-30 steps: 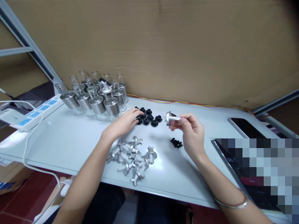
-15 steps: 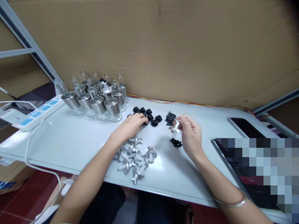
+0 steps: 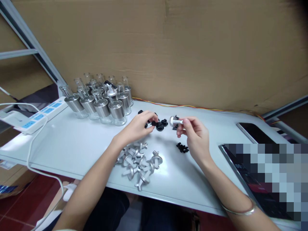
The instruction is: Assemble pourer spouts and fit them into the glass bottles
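Spout cap (image 3: 173, 121), silver and unlabelled, sits pinched in your right hand (image 3: 196, 134) above the table (image 3: 72, 144); your left hand (image 3: 138, 126), now lifted, apparently grips one black gasket (image 3: 153, 123).

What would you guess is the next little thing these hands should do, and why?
Probably bring the two hands together and press the black rubber plug, pinched in the left hand, onto the silver metal spout held by the right hand. Both parts are lifted off the white table and held close together, with the spout's wide end facing the plug.
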`<state>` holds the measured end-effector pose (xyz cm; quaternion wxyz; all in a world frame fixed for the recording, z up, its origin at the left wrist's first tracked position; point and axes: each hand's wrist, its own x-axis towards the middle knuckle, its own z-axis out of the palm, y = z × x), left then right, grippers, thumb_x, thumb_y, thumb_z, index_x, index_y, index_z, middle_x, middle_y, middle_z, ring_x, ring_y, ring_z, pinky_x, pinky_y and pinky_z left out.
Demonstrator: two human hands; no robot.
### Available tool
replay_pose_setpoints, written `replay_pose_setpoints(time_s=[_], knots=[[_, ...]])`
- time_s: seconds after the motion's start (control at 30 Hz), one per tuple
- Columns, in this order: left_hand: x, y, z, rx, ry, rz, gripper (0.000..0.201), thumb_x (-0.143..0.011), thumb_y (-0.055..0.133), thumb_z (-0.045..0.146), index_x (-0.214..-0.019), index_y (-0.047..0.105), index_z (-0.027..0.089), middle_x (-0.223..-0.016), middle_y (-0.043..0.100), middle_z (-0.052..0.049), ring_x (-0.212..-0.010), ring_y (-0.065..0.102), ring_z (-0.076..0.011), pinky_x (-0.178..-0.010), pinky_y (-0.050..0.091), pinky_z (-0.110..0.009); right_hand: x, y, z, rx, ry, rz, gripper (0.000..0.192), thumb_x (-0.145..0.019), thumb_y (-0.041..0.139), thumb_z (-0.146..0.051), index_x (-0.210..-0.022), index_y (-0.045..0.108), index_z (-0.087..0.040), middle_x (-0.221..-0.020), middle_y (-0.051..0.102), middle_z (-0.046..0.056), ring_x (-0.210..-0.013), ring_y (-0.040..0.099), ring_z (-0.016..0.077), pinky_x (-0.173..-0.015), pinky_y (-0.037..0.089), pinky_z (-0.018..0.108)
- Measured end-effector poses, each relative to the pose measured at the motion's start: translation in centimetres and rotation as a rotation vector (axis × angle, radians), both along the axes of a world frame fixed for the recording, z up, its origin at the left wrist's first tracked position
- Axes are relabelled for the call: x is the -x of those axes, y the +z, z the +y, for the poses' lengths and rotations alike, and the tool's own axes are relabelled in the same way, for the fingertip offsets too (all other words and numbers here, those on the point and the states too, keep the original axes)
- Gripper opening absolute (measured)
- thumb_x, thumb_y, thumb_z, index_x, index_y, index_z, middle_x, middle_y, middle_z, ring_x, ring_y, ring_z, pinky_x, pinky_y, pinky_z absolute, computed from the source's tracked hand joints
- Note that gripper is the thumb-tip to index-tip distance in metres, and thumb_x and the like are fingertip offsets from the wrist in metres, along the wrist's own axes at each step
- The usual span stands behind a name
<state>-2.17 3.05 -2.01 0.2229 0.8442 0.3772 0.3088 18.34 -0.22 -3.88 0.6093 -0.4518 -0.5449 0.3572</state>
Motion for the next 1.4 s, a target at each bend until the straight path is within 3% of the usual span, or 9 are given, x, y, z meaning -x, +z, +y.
replay_pose_setpoints(time_s=[0.17, 0.5, 0.73, 1.1, 1.2, 1.4], knots=[[-0.7, 0.7, -0.6, 0.071, -0.063, -0.175, 0.017, -0.076, 0.055, 0.006, -0.088, 0.054, 0.017, -0.093, 0.056, -0.003, -0.086, 0.056, -0.0135, -0.081, 0.05, -0.028, 0.1, -0.1, 0.1, 0.023, 0.123, 0.039, 0.025, -0.084, 0.063, -0.044, -0.082, 0.058, -0.019, -0.063, 0.062, -0.001, -0.056, 0.059, 0.0141, -0.06, 0.051, 0.031], [-0.6, 0.9, -0.6, 0.069, -0.095, -0.148, 0.013, -0.079, 0.056, 0.004, -0.079, 0.058, 0.017, -0.092, 0.054, -0.002, -0.087, 0.056, -0.0133, -0.083, 0.049, -0.029, 0.0, 0.1, 0.1, 0.079, 0.295, 0.084, 0.016, -0.085, 0.06, -0.036, -0.084, 0.06, -0.019, -0.055, 0.058, -0.004, -0.046, 0.054, 0.0131, -0.053, 0.048, 0.03], [-0.5, 1.3, -0.8, 0.037, -0.09, -0.117, 0.011, -0.078, 0.059, 0.005, -0.075, 0.063, 0.016, -0.091, 0.056, -0.002, -0.085, 0.058, -0.0129, -0.083, 0.049, -0.03, 0.1, 0.1, -0.1, 0.038, 0.187, 0.036, 0.028, -0.087, 0.061, -0.046, -0.081, 0.06, -0.019, -0.056, 0.06, -0.004, -0.048, 0.058, 0.0125, -0.059, 0.049, 0.03], [-0.6, 1.1, -0.8, 0.013, -0.112, -0.094, 0.01, -0.079, 0.063, 0.006, -0.079, 0.063, 0.016, -0.09, 0.059, -0.002, -0.084, 0.06, -0.0129, -0.08, 0.049, -0.028, 0.3, -0.1, -0.2, 0.067, 0.235, 0.055, 0.03, -0.087, 0.062, -0.049, -0.09, 0.059, -0.019, -0.057, 0.062, -0.004, -0.048, 0.06, 0.0137, -0.058, 0.049, 0.029], [-0.6, 1.0, -0.8, -0.007, -0.117, -0.105, 0.011, -0.078, 0.063, 0.005, -0.081, 0.063, 0.016, -0.09, 0.06, -0.002, -0.086, 0.061, -0.0131, -0.081, 0.05, -0.028, 0.3, -0.1, -0.3, 0.077, 0.26, -0.002, 0.029, -0.089, 0.059, -0.049, -0.092, 0.058, -0.02, -0.056, 0.061, -0.004, -0.049, 0.06, 0.0142, -0.059, 0.049, 0.03], [-0.5, 0.8, -0.6, -0.05, -0.081, -0.094, 0.014, -0.078, 0.061, 0.003, -0.083, 0.062, 0.016, -0.092, 0.059, -0.002, -0.084, 0.061, -0.0125, -0.081, 0.051, -0.028, 0.3, -0.3, -0.6, -0.043, 0.126, -0.235, 0.026, -0.093, 0.051, -0.043, -0.087, 0.059, -0.02, -0.067, 0.063, 0.0, -0.062, 0.059, 0.0156, -0.064, 0.046, 0.03]])
